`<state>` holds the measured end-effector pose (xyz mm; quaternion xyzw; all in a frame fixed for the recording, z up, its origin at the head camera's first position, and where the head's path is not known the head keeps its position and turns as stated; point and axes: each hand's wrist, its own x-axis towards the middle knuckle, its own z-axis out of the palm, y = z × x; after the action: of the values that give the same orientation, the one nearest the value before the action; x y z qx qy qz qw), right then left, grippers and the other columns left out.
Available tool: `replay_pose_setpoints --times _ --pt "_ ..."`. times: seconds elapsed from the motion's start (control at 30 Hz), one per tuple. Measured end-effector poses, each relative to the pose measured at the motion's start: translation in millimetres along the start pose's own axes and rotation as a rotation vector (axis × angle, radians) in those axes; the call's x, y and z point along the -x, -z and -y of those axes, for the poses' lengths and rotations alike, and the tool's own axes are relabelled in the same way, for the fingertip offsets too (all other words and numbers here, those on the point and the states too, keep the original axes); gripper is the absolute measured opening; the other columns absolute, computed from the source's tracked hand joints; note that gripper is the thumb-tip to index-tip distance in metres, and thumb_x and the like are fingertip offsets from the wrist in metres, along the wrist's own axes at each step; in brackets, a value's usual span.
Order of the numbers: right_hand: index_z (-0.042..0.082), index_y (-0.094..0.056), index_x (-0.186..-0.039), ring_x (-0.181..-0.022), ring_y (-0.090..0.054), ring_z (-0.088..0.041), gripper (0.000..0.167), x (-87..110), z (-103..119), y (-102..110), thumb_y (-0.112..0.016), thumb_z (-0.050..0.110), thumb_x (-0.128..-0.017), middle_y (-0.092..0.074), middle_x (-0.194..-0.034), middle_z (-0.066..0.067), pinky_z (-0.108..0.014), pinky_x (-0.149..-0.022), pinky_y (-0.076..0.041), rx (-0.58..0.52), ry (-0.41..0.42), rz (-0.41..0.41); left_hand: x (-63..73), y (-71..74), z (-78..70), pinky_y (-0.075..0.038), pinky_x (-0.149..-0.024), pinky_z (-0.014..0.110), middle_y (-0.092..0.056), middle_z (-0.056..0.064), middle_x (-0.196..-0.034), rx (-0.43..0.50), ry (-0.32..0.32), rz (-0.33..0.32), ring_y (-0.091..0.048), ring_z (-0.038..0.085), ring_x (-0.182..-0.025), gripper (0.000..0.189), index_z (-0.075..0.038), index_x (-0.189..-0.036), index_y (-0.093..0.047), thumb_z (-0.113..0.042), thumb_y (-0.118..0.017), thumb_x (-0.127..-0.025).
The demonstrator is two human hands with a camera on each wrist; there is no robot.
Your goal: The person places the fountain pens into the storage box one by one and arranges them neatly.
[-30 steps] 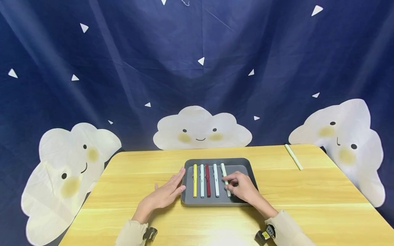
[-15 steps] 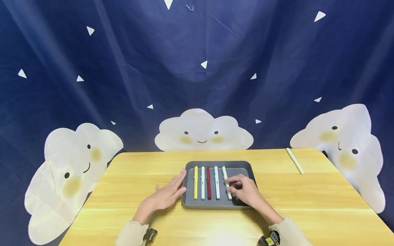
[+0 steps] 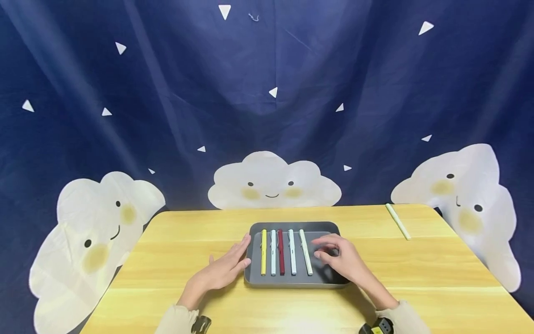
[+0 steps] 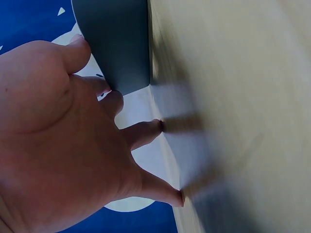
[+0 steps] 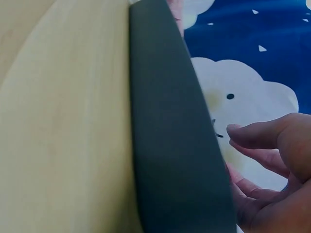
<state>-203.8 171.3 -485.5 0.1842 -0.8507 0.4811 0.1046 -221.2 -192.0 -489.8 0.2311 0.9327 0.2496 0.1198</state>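
In the head view a dark grey tray [image 3: 298, 285] holds a row of pens. From left to right lie a yellow pen [image 3: 263, 255], a pale blue-white pen [image 3: 273, 255], a dark red pen [image 3: 281, 255], a white pen [image 3: 292, 255] and a slightly tilted cream-green pen [image 3: 306, 255]. My left hand [image 3: 221, 270] touches the tray's left side with extended fingers; the left wrist view shows thumb and fingers against the tray wall [image 4: 116, 43]. Over the tray's right part, my right hand [image 3: 346, 260] holds nothing, its fingers loosely bent, apart from the cream-green pen.
Another pale green pen [image 3: 398, 221] lies on the wooden table [image 3: 438, 264] at the far right, near the back edge. Behind the table hangs a dark blue curtain [image 3: 179, 116] with clouds and triangles.
My right hand has let go of the cream-green pen and drawn back to the right. That pen stays in the tray. The left hand keeps its place at the tray's side.
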Motion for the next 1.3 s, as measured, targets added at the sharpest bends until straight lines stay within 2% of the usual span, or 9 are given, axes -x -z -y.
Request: replay_pose_setpoints --times 0.27,0.5,0.6,0.87,1.17,1.3 --pt "0.008 -0.078 -0.110 -0.095 -0.074 -0.029 0.024 -3.1 -1.1 19.6 -0.082 0.005 -0.086 -0.073 -0.110 -0.006 -0.047 -0.086 -0.058 -0.019 0.029 -0.065 -2.2 -3.8 3.4 0.003 -0.099 0.089 -0.005 -0.003 -0.171 0.005 -0.006 0.005 -0.016 0.036 -0.155 0.066 -0.024 -0.167 -0.007 -0.044 -0.037 -0.111" --pt "0.006 -0.077 -0.113 -0.101 -0.072 -0.035 0.026 -6.0 2.4 36.3 -0.082 0.008 -0.088 -0.072 -0.116 -0.010 -0.036 -0.079 -0.060 -0.011 -0.073 -0.119 -0.7 -0.1 4.9 0.002 -0.099 0.089 -0.005 -0.004 -0.171 0.008 -0.010 0.008 -0.016 0.036 -0.155 0.067 -0.024 -0.167 -0.007 -0.045 -0.038 -0.111" --pt "0.005 -0.076 -0.114 -0.104 -0.070 -0.037 0.026 -7.0 0.5 41.0 -0.082 0.008 -0.088 -0.071 -0.118 -0.013 -0.038 -0.080 -0.060 -0.014 -0.090 -0.139 0.5 0.2 4.3 0.002 -0.099 0.089 -0.006 -0.003 -0.171 0.004 -0.007 0.007 -0.016 0.036 -0.155 0.067 -0.024 -0.167 -0.007 -0.044 -0.038 -0.111" --pt "0.002 -0.076 -0.115 -0.107 -0.067 -0.038 0.027 -10.0 -11.9 54.2 -0.079 0.005 -0.089 -0.069 -0.119 -0.016 -0.039 -0.083 -0.060 0.039 -0.116 -0.189 -1.0 -0.9 4.4 0.000 -0.098 0.090 -0.006 -0.003 -0.171 0.007 -0.013 0.001 -0.017 0.036 -0.155 0.066 -0.024 -0.167 -0.007 -0.043 -0.038 -0.111" --pt "0.000 -0.074 -0.119 -0.113 -0.063 -0.041 0.029 -7.1 -27.5 74.2 -0.077 0.008 -0.092 -0.065 -0.125 -0.020 -0.050 -0.089 -0.058 0.089 -0.130 -0.231 -0.1 -0.7 4.1 0.002 -0.099 0.090 -0.006 -0.002 -0.171 0.014 -0.010 0.007 -0.015 0.036 -0.155 0.066 -0.023 -0.167 -0.008 -0.043 -0.038 -0.111" --pt "0.000 -0.072 -0.123 -0.115 -0.060 -0.036 0.033 -5.2 -32.5 84.4 -0.078 0.010 -0.092 -0.063 -0.129 -0.019 -0.046 -0.090 -0.058 0.106 -0.125 -0.240 -0.7 -1.0 3.6 0.002 -0.099 0.090 -0.006 -0.003 -0.171 0.012 -0.017 0.004 -0.015 0.037 -0.155 0.066 -0.022 -0.167 -0.008 -0.043 -0.037 -0.112"
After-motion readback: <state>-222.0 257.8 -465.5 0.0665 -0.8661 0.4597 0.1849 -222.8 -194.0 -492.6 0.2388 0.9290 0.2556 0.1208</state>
